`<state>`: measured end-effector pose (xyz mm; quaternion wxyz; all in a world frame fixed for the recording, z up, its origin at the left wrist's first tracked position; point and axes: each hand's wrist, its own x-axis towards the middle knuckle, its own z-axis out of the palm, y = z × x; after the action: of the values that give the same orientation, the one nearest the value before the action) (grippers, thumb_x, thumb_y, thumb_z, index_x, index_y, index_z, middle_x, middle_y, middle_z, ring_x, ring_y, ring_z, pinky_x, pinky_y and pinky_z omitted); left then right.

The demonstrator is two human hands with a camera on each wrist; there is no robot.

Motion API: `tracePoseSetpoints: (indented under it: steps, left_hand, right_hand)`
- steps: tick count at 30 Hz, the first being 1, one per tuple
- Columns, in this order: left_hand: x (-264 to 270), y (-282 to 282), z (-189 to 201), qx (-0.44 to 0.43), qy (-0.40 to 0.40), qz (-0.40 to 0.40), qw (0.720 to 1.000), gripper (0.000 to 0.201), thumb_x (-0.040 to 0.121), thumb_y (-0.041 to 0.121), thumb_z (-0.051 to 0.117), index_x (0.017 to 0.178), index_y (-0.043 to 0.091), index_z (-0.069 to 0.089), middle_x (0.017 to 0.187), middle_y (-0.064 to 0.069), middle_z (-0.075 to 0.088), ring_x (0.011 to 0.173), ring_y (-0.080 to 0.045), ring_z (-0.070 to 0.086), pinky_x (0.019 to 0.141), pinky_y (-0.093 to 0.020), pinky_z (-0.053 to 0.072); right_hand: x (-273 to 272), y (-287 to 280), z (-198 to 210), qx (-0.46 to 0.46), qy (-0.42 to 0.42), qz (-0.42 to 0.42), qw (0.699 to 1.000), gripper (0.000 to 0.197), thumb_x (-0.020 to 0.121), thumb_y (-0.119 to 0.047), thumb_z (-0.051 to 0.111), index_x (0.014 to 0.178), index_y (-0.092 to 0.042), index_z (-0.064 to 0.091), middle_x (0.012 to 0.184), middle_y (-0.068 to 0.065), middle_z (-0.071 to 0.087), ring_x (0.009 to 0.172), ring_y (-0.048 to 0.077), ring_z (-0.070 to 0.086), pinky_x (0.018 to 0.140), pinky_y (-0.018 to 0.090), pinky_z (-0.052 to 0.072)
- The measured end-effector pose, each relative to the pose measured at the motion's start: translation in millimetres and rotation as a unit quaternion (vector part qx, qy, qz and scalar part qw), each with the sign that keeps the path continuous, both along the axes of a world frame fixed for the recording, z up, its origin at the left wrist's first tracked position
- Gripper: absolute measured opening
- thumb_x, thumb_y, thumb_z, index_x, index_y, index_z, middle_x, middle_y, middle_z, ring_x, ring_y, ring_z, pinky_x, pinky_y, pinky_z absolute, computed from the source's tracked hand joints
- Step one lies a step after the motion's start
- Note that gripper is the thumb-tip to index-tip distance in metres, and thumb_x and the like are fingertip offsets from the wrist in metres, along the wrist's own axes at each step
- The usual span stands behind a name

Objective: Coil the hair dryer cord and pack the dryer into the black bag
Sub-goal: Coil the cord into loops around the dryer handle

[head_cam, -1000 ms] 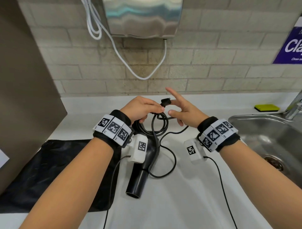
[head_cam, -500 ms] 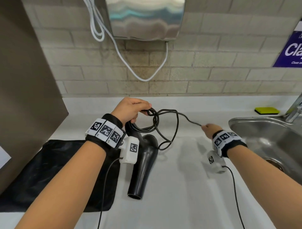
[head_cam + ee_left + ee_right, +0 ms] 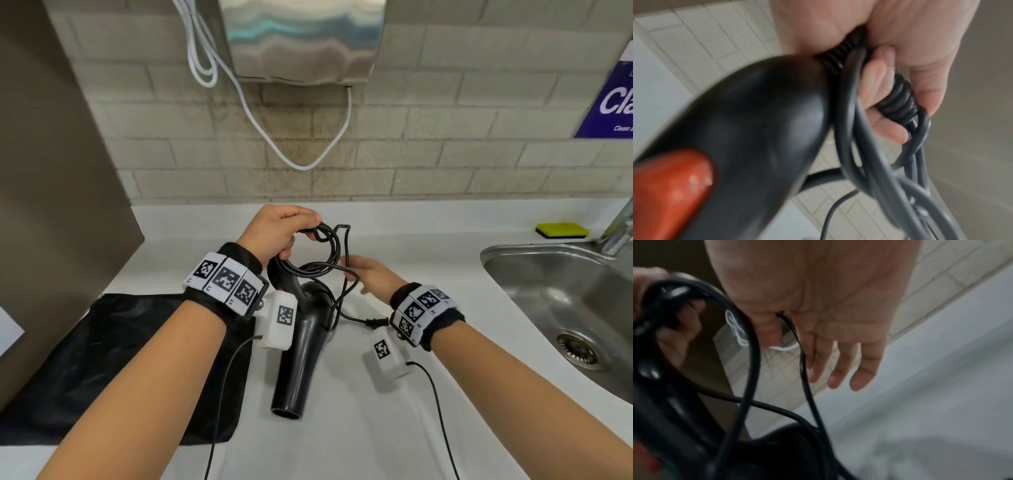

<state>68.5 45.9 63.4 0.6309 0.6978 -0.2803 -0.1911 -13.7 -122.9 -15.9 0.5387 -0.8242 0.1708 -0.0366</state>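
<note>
The black hair dryer hangs nozzle-down over the white counter; in the left wrist view it shows a red switch. My left hand grips the ribbed end of its handle together with several loops of the black cord; the grip is close up in the left wrist view. My right hand is just right of the loops. There the cord runs pinched between the thumb and forefinger of my right hand, the other fingers straight. The plug lies on the counter. The black bag lies flat at the left.
A steel sink with a faucet is at the right, a yellow sponge behind it. A steel wall unit with a white cable hangs above. A brown panel stands at the left.
My right hand, which had pulled the cord out to the right, has come back to the loops in my left hand. The plug end now lies on the counter.
</note>
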Motion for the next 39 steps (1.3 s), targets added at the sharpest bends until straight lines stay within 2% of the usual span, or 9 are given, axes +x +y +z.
tracePoseSetpoints:
  steps: [4,9,12,17,23,30,34,37,39]
  left_hand:
    - [-0.8,-0.3,-0.4,-0.009,-0.001,0.018,1.0,0.011,0.087,0.015,0.061,0.078,0.014,0.068,0.07,-0.006,0.065,0.034,-0.008,0.026,0.035,-0.017,0.026]
    - [-2.8,-2.9,-1.0,-0.012,-0.003,0.033,0.999,0.01,0.087,0.018,0.062,0.079,0.016,0.068,0.069,-0.004,0.065,0.033,-0.008,0.026,0.036,-0.017,0.027]
    - [-5.5,-5.0,-0.5,-0.006,-0.019,0.032,0.999,0.009,0.086,0.019,0.063,0.079,0.017,0.068,0.069,-0.003,0.065,0.033,-0.008,0.027,0.036,-0.018,0.027]
    - [-14.3,-12.2,3.0,0.005,-0.035,0.008,0.999,0.01,0.086,0.017,0.063,0.078,0.019,0.068,0.07,-0.004,0.064,0.033,-0.007,0.03,0.036,-0.018,0.026]
    - [-23.7,-22.9,4.4,0.032,-0.063,-0.031,0.997,0.008,0.085,0.017,0.065,0.078,0.019,0.069,0.06,0.0,0.06,0.034,-0.007,0.031,0.037,-0.019,0.026]
    - [-23.0,-24.2,0.5,0.024,-0.089,-0.014,0.996,0.004,0.083,0.018,0.068,0.08,0.018,0.07,0.051,0.004,0.055,0.033,-0.006,0.033,0.036,-0.017,0.028]
    - [-19.2,-20.5,-1.3,0.006,-0.073,0.005,0.997,0.009,0.083,0.015,0.068,0.075,0.019,0.069,0.045,0.013,0.056,0.032,-0.003,0.032,0.036,-0.015,0.027]
    - [-18.3,-16.4,-1.8,-0.021,-0.055,0.023,0.998,0.003,0.084,0.011,0.066,0.082,0.009,0.068,0.044,0.012,0.057,0.031,-0.002,0.035,0.036,-0.011,0.028]
    - [-17.8,-12.9,-1.5,-0.04,-0.045,0.032,0.998,0.004,0.084,0.007,0.065,0.086,0.004,0.067,0.052,0.008,0.061,0.03,0.0,0.039,0.038,-0.008,0.029]
  right_hand:
    - [-12.7,9.2,9.1,-0.006,-0.205,-0.03,0.978,0.045,0.08,-0.032,0.047,0.125,-0.028,0.044,0.122,-0.008,0.044,0.1,0.009,0.046,0.078,0.013,0.037]
    - [-22.1,17.8,13.4,-0.121,-0.22,0.041,0.967,0.007,0.086,-0.028,0.052,0.079,-0.028,0.053,0.073,-0.01,0.058,0.067,0.001,0.053,0.073,0.02,0.045]
    - [-19.6,22.9,24.0,-0.125,-0.243,-0.008,0.962,0.026,0.087,-0.01,0.058,0.069,-0.027,0.051,0.06,-0.005,0.052,0.052,0.002,0.044,0.06,0.019,0.041]
    - [-9.0,36.0,38.8,-0.211,-0.221,-0.123,0.944,0.028,0.082,-0.02,0.065,0.083,-0.015,0.037,0.057,-0.004,0.046,0.049,0.011,0.042,0.051,0.022,0.036]
    - [0.3,26.1,52.6,-0.415,-0.199,-0.113,0.881,0.05,0.077,-0.021,0.062,0.126,-0.022,0.047,0.124,0.003,0.049,0.106,0.025,0.043,0.081,0.037,0.044]
    - [-1.9,2.4,55.2,-0.344,-0.115,0.063,0.93,0.017,0.086,-0.016,0.054,0.1,-0.01,0.062,0.07,0.007,0.052,0.069,0.022,0.048,0.058,0.026,0.034]
    - [-12.2,-7.7,56.1,-0.322,-0.147,0.134,0.926,0.034,0.083,-0.034,0.046,0.08,-0.002,0.058,0.064,0.0,0.049,0.064,0.011,0.044,0.061,0.024,0.031]
    - [-9.2,-20.3,49.5,-0.276,-0.132,0.116,0.945,0.039,0.08,-0.031,0.038,0.096,-0.003,0.059,0.077,-0.008,0.044,0.076,0.002,0.042,0.073,0.009,0.03]
    - [-8.5,-30.4,39.4,-0.276,-0.116,0.087,0.95,0.043,0.081,-0.034,0.036,0.102,-0.005,0.059,0.087,-0.002,0.048,0.085,0.013,0.045,0.084,0.021,0.033]
